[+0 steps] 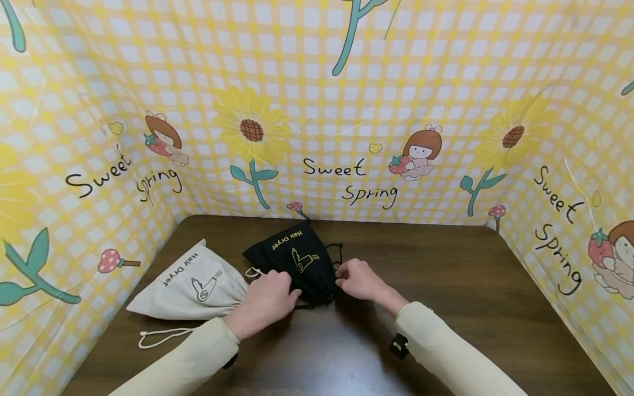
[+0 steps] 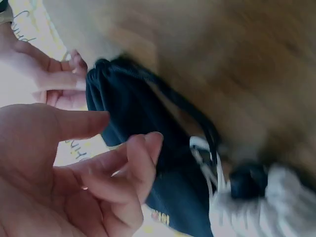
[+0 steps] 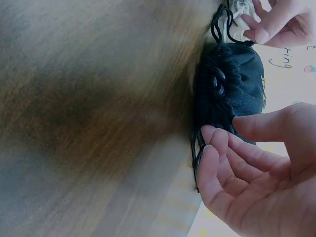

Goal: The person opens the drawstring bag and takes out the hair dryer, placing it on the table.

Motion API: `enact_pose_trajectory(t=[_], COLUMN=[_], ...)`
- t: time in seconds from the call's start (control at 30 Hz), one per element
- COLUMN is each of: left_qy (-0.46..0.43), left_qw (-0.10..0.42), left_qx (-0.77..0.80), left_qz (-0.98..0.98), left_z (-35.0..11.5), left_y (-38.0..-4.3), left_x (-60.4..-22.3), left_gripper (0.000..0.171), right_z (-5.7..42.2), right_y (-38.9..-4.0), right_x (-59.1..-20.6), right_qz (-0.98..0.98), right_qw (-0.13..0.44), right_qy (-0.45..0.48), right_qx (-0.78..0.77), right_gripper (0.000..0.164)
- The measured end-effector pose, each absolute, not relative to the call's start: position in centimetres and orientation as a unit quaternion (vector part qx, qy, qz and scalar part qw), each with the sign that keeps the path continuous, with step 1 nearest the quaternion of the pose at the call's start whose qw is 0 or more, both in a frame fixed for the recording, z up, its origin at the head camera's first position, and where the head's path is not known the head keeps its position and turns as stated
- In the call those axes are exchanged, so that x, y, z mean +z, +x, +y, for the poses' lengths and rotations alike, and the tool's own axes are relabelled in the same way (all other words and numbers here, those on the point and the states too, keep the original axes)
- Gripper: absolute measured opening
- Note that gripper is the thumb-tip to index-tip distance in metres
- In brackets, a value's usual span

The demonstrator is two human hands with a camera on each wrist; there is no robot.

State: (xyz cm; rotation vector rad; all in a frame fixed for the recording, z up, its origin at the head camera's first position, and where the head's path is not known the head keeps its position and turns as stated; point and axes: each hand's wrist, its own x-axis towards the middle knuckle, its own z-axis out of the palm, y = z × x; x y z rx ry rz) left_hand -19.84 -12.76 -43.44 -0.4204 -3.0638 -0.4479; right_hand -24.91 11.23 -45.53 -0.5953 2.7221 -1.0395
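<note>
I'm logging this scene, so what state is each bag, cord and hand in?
Black bag: lying on the table, mouth gathered; full closure unclear.
Pale bag: lying down, neck bunched, partly behind the left hand.
Black cord: looped outside its bag.
White cord: loose loop on the table.
Left hand: thumb and fingers apart.
Right hand: loosely curved at the black bag.
</note>
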Motion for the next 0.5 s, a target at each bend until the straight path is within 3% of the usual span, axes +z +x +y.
enact_pose_trajectory(t=[0.2,0.5], left_qy=[-0.124,-0.044], left_qw=[-0.04,-0.143], left_qx=[-0.238,-0.419], left_qz=[-0.962,-0.895], left_z=[-11.7,-11.7], left_y=[-20.3,-20.8], left_x=[-44.3,-44.7], left_gripper=[0.05,0.03], right_z=[11.1,11.6], right_y=[-25.1,-25.3], right_x=[-45.6,-45.6], right_qz=[0.909,0.885], right_qw=[0.096,0.137], right_qy=[-0.168,-0.136], right_qx=[-0.369,-0.423], right_gripper=[0.006,0.01])
